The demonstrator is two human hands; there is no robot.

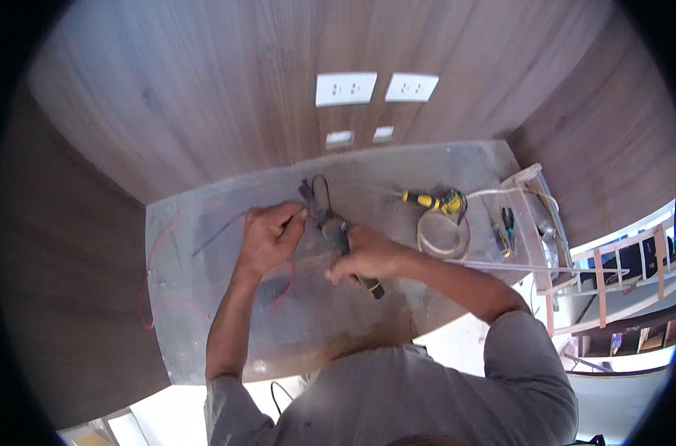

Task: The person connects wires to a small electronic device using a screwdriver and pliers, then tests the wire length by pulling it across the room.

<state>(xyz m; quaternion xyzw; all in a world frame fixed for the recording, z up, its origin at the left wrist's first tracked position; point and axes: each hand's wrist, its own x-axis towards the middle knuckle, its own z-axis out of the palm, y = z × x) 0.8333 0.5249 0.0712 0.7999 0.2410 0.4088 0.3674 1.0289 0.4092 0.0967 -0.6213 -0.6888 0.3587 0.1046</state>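
Note:
My left hand (273,234) pinches what looks like a dark cable (321,182) beside the head of a black-and-yellow hand tool. My right hand (364,256), lower and to the right, is wrapped round the handle of that tool (371,286), which slants down to the right. The tool's working end sits close by my left fingertips, and whether it touches the cable is too small to tell. Both hands are over a dusty grey board (182,282). A thin red wire (148,279) loops on the board's left part.
Right of my hands lie a yellow-black screwdriver (420,199), a yellow tool (451,202), a coiled light cable (438,232) and pliers (508,223). A wooden frame (602,286) stands at the right. The wood-panelled back wall carries white socket plates (345,88) and small cut-outs.

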